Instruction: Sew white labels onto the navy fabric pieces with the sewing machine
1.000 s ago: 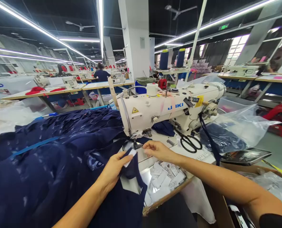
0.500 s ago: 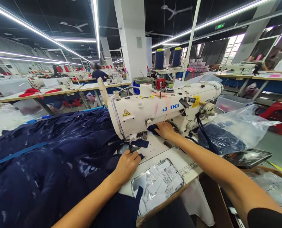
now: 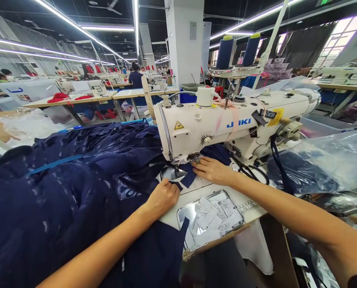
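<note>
My left hand point(image 3: 164, 197) is closed with its fingers curled on the edge of navy fabric point(image 3: 85, 208), just in front of the needle area. The fabric spreads in a large heap to the left. My right hand point(image 3: 214, 172) reaches in below the arm of the white sewing machine point(image 3: 193, 132), its fingertips gripping a small navy fabric strip point(image 3: 188, 176). That strip lies beside the presser foot point(image 3: 177, 171). More navy cloth point(image 3: 216, 153) lies behind my right hand, under the machine arm. My fingers hide part of each fabric edge.
A metal tray point(image 3: 183, 214) of white printed labels point(image 3: 216, 214) sits at the bed's front edge. Black-handled scissors point(image 3: 253, 172) lie to the right, near a clear plastic bag point(image 3: 343, 160). Two navy thread cones point(image 3: 225, 53) stand behind. A person point(image 3: 135, 76) sits farther off.
My right hand has come forward and left from under the machine arm to the small strip, which has turned. My left hand stays on the fabric. The camera view has shifted.
</note>
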### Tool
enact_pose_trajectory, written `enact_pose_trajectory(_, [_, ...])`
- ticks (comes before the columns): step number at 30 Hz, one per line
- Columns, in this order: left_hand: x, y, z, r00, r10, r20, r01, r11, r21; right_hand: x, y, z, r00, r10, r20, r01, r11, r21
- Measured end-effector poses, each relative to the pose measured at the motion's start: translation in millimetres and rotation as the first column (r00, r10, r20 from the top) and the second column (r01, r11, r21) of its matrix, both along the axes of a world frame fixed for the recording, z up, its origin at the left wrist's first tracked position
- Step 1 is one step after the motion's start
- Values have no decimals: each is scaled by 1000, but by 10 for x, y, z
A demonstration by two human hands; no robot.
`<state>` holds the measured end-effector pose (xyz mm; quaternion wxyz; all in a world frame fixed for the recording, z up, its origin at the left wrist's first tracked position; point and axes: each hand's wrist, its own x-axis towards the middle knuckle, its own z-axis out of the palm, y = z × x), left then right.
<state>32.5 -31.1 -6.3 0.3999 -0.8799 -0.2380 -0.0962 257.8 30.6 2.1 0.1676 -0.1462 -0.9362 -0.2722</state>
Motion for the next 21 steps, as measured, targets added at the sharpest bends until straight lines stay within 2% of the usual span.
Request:
enact_pose_trajectory(2, [-10,-9,-4,1000,20,7,-20,1000,-12,-81,-29,15,996,-74,-47,70,995,-64])
enact_pose_trajectory(4, [-20,-15,-7,999,32,16,-32,999,-27,-195,-108,22,981,-158,-109,137,974,-183])
enact_pose_trajectory(7, [-24,-16,-9,999,40,24,-38,998,-53,-411,-259,8,945,-298,-139,227,898,-377])
enact_pose_trajectory(9, [-25,-18,-8,999,45,22,-43,996,-74,-531,-324,-13,922,-370,-118,289,858,-425])
enact_pose_trajectory(12, [-29,-21,-7,998,44,37,-41,996,-82,-597,-334,-49,925,-374,-66,317,856,-408])
enact_pose_trajectory(17, [-33,-30,-5,997,43,57,-39,997,-68,-526,-250,-97,955,-288,-65,238,882,-407])
enact_pose_trajectory(21, [-34,-35,0,995,54,80,-50,998,-46,-538,-213,-114,932,-341,-122,230,818,-527])
